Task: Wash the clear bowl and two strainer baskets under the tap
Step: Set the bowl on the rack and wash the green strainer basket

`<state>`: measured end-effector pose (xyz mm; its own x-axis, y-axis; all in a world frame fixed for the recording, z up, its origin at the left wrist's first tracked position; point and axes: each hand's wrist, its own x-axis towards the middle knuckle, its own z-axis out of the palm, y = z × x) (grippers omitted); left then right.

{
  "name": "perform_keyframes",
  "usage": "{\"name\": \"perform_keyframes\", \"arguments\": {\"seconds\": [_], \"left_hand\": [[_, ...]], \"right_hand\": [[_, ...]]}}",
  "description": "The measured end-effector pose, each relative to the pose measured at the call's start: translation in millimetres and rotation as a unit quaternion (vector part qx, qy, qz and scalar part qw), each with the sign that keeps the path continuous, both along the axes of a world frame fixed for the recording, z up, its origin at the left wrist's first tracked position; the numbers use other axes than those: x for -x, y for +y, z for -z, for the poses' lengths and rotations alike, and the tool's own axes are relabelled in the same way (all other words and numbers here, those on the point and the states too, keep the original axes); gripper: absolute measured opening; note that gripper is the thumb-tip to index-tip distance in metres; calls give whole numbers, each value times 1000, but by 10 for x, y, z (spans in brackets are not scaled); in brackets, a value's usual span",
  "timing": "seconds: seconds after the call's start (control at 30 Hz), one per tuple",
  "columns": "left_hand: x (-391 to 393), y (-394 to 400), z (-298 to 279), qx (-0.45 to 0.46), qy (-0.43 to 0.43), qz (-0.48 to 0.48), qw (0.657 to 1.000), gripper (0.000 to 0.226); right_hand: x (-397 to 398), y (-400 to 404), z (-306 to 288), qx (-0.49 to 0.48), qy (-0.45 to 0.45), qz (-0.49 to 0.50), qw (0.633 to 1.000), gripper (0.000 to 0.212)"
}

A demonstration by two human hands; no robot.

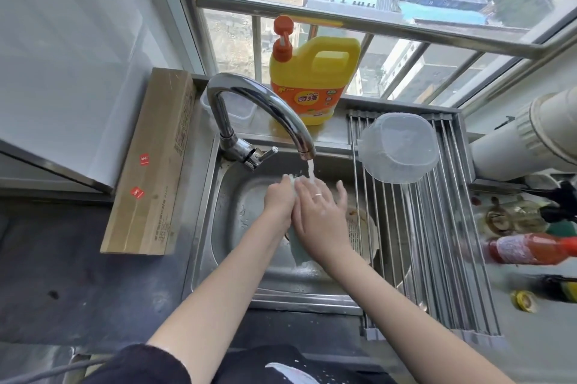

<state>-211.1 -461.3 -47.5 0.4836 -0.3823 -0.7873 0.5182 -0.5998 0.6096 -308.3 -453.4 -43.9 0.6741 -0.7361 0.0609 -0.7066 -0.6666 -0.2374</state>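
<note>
My left hand (278, 201) and my right hand (320, 212) are together under the running tap (265, 102), over the steel sink (231, 221). Between them hangs a pale green-white item (297, 248), mostly hidden; I cannot tell whether it is a cloth or a strainer basket. My left hand's fingers curl over its top edge. My right hand lies flat against it with straight fingers, and water runs onto them. The clear bowl (398, 146) rests upside down and tilted on the roll-up drying rack (443, 243) to the right of the sink.
A yellow detergent jug (312, 84) stands on the ledge behind the tap, with a clear container (237, 109) beside it. A long cardboard box (153, 165) lies left of the sink. A dirty plate (359, 227) sits under the rack. Bottles (530, 248) crowd the right counter.
</note>
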Motion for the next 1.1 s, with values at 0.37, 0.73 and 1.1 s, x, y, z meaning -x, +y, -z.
{"name": "perform_keyframes", "arguments": {"seconds": [0.37,0.73,1.1], "left_hand": [[-46,38,-204,35,-198,141,969,55],[-37,187,-179,152,-181,225,945,42],[-14,167,-11,116,194,43,973,68]], "right_hand": [[-102,-377,-108,-123,-49,-16,991,55],[-227,-827,-176,-312,-28,103,944,35],[124,-244,-120,-330,-296,93,892,69]]}}
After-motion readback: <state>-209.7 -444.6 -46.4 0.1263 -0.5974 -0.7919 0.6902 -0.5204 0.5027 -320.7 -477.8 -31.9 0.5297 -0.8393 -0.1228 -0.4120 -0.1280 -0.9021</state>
